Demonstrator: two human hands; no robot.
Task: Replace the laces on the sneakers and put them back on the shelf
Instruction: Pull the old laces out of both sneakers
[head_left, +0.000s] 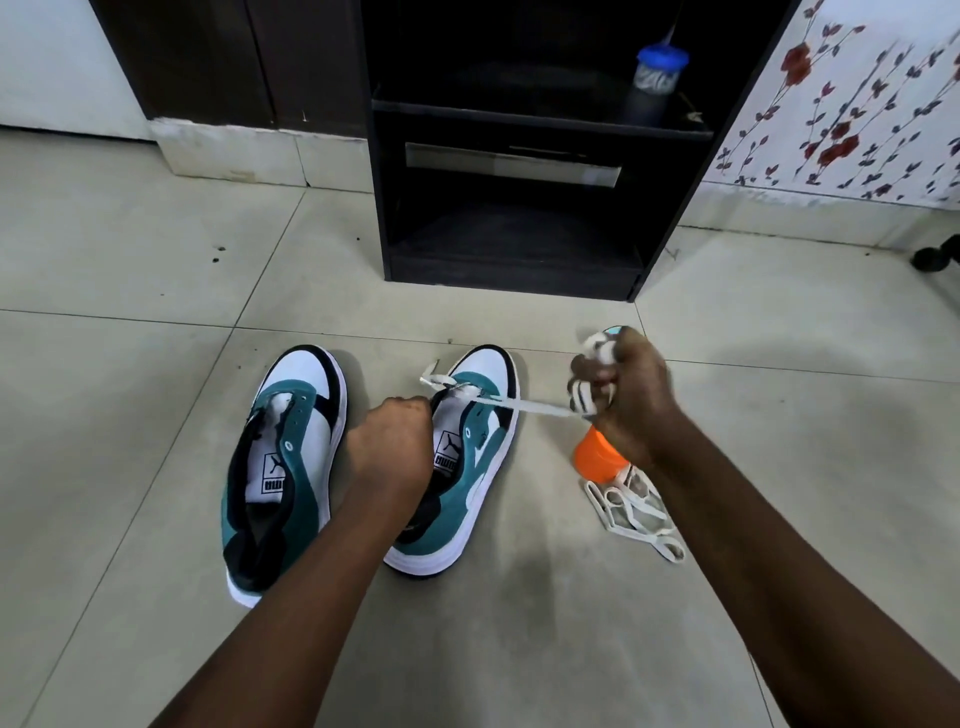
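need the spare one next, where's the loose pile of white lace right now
In the head view the loose white lace lies on the floor tiles at the right, just past the orange cup, under the right forearm and right of the right-hand sneaker.

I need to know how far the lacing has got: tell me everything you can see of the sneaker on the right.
The right sneaker is a low-top, teal suede-like upper with white toe, black trim and white sole, flat on the tiled floor, toe toward the shelf. A white lace passes through its front eyelets only; the rest look empty. The left hand grips it at the tongue, while the right hand pulls the lace sideways, bunched in its fist.
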